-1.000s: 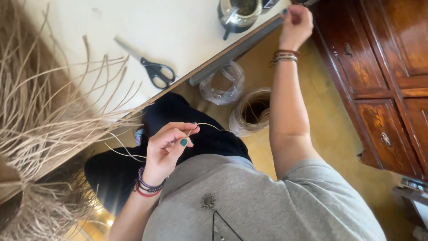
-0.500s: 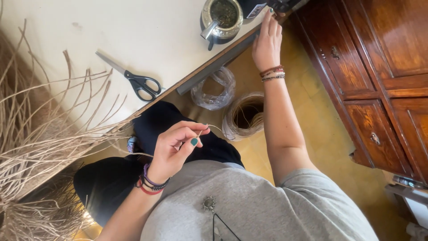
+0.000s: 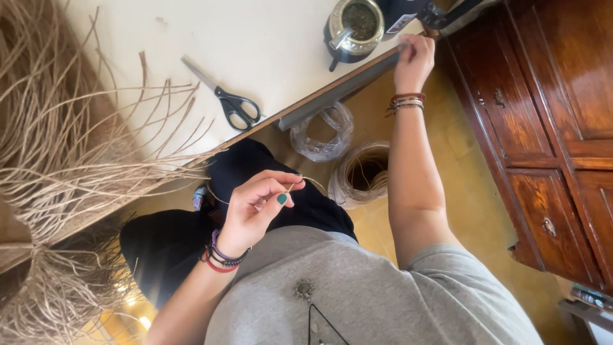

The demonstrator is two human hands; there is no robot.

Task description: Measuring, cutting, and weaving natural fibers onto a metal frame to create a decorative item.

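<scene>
While pinching a thin straw-coloured strand [image 3: 300, 182] at centre, left hand [image 3: 258, 207] could lose it under sudden tension; right hand [image 3: 414, 61], at one o'clock, fingers curled on table edge [image 3: 338, 92], grip unclear; could jostle metal cup [image 3: 354, 25].

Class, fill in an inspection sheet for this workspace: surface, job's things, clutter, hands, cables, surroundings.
Surface: pale table, dark strip along its edge.
Job's things: thin cord pinched in the left hand; spool on the floor below; loose fibre bundle spread over the table's left part.
Clutter: scissors, shut, flat on the table; metal cup near the table edge; clear plastic roll on the floor.
Hands: left pinches the cord above the lap; right hand reaches up to the table edge, what it grips cannot be told.
Cables: nothing seen.
Surroundings: dark wooden cabinet at right; yellowish floor.
</scene>
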